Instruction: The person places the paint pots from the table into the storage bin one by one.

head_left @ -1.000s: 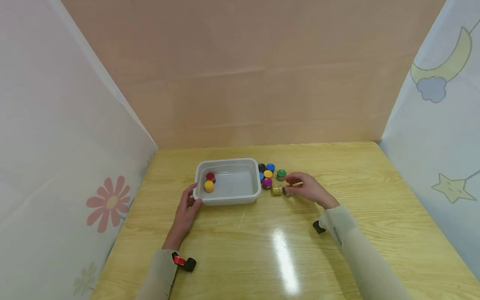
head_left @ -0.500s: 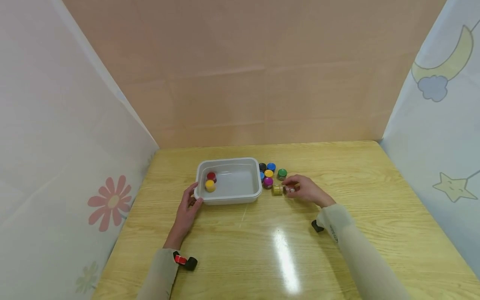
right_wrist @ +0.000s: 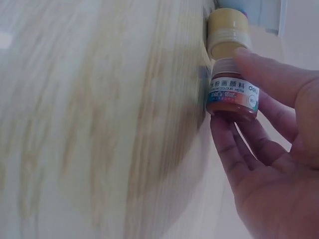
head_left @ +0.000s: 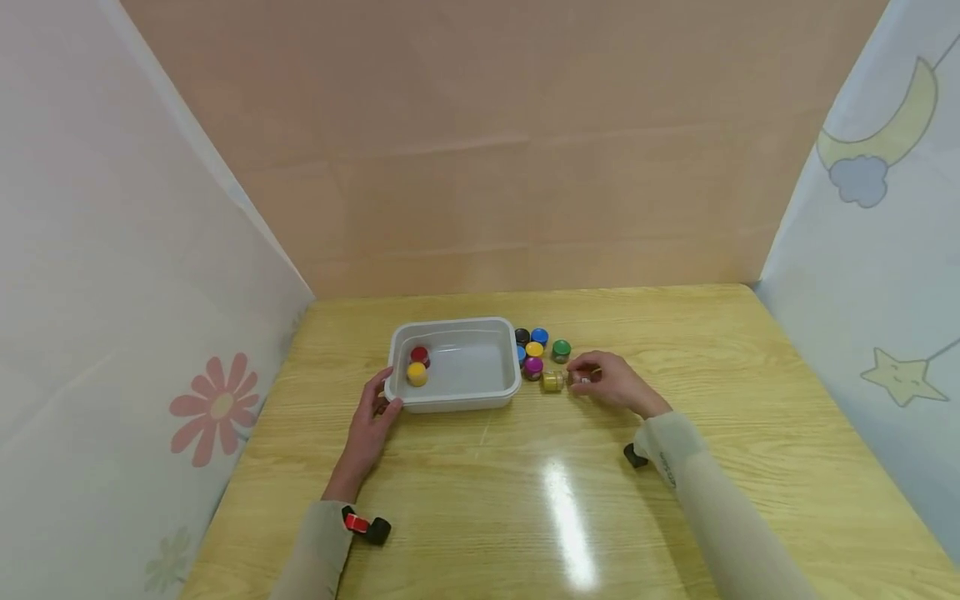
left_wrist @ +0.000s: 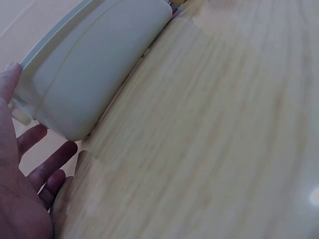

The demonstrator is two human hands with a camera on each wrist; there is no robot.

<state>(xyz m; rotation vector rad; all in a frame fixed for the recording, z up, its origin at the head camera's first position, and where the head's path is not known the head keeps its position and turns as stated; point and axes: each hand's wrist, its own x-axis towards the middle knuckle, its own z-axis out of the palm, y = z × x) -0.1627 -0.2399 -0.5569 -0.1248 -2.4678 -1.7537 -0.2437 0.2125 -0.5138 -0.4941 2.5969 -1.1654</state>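
Observation:
In the head view my left hand point(head_left: 373, 412) holds the near left corner of a white plastic tray point(head_left: 453, 403), thumb at the rim and fingers along the outer side. A red-lidded paint jar point(head_left: 420, 357) and a yellow-topped jar point(head_left: 417, 374) sit inside the tray. To its right, my right hand point(head_left: 615, 385) pinches a small brown paint jar point(right_wrist: 232, 99) between thumb and fingers; the jar lies on its side. Just beyond it lies a yellow paint jar point(right_wrist: 228, 30), also on its side.
Right of the tray stand several paint jars: black point(head_left: 522, 336), blue point(head_left: 539, 337), orange-yellow point(head_left: 534, 350), purple point(head_left: 533, 367) and green point(head_left: 561, 350). Another blue one is partly hidden by the tray. Walls enclose the wooden table point(head_left: 465, 500) at the back and sides.
My right hand's fingers have settled onto the brown jar, with the hand slightly lower. The left hand stays at the tray. Small shifts of the whole view come from the head camera.

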